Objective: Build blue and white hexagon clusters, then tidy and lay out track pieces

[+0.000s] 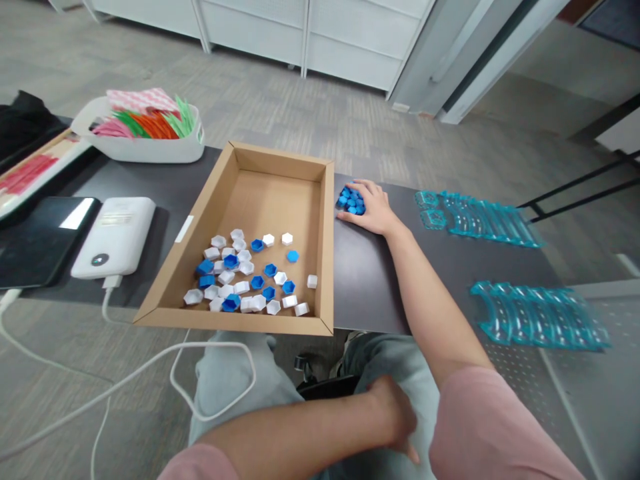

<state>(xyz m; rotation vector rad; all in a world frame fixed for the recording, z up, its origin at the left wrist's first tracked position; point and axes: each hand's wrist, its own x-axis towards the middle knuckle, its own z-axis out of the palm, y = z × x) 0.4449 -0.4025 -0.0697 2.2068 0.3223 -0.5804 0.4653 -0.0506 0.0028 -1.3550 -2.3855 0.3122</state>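
My right hand (374, 208) lies on the dark table just right of a cardboard tray. Its fingers and thumb curve around a small heap of blue hexagonal pieces (351, 200), touching its sides. My left hand (395, 415) rests low on my right thigh, most of its fingers hidden from view. Inside the open cardboard tray (327, 240), many white hexagonal cups (226, 277) lie loose toward the near side. Several blue hexagonal cups (231, 261) are mixed among them.
Turquoise clear plastic pieces stand in two rows, a far row (485, 217) and a near row (543, 315). At left are a white power bank (115, 237) with a cable, a phone (45, 233) and a white basket (155, 150) of colourful strips. Cable loops (200, 345) hang over my lap.
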